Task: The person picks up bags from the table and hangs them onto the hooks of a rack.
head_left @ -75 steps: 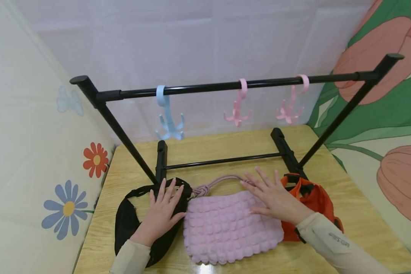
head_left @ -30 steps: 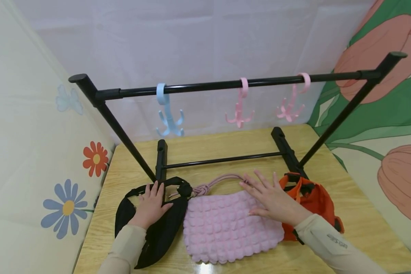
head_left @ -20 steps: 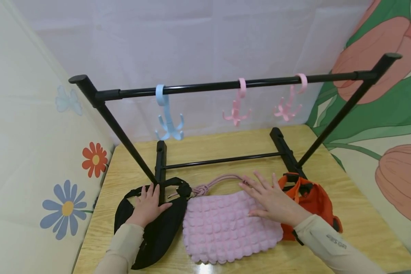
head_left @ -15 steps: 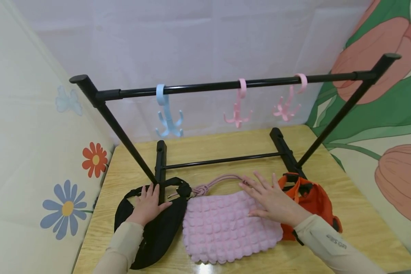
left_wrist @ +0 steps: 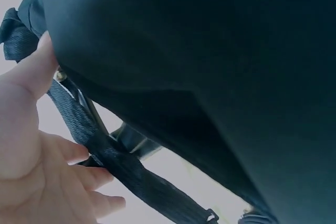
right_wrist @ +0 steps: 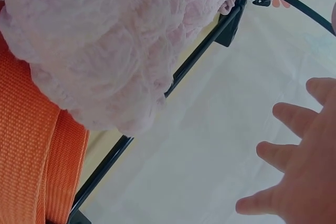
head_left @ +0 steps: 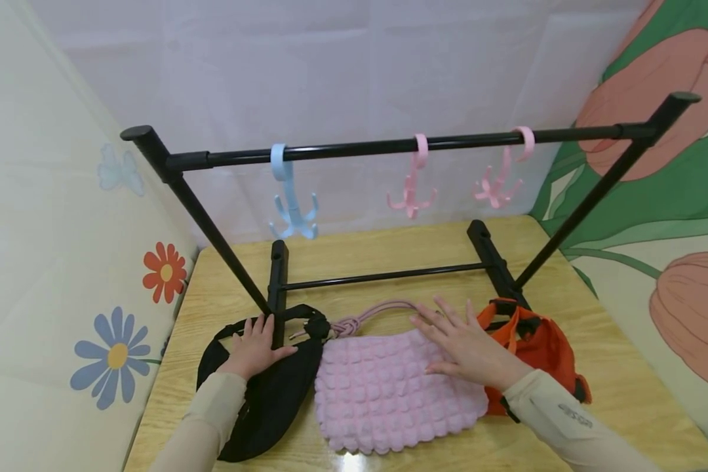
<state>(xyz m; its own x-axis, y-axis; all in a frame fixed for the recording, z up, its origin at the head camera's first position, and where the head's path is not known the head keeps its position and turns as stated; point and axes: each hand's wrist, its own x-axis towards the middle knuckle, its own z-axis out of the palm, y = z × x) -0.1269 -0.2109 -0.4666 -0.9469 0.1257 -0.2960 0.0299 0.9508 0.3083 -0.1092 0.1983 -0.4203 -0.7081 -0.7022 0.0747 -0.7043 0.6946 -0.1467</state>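
Observation:
Three bags lie side by side on the table. My left hand (head_left: 250, 353) lies over the black shoulder bag (head_left: 286, 400), its fingers extended toward the strap. In the left wrist view the thumb is at the edge of the black bag and the fingertips are by its strap (left_wrist: 139, 182). My right hand (head_left: 472, 351), fingers spread, is over the right side of the pink puffy handbag (head_left: 389, 393); it grips nothing. The pink bag's knotted handle (head_left: 383, 307) stretches out behind it. Partly hidden by the right arm is an orange bag (head_left: 551, 354) with black trim.
Behind the bags stands a black metal rack (head_left: 354, 151). From its top bar hang a blue multi-prong hook (head_left: 294, 213) and two pink ones, one mid-bar (head_left: 412, 196) and one farther right (head_left: 495, 190). Its feet rest on the wooden table (head_left: 372, 239).
Over the first second and a half my left hand shifted left and slightly down along the black bag. Since then both hands have stayed almost still; the bags have barely moved.

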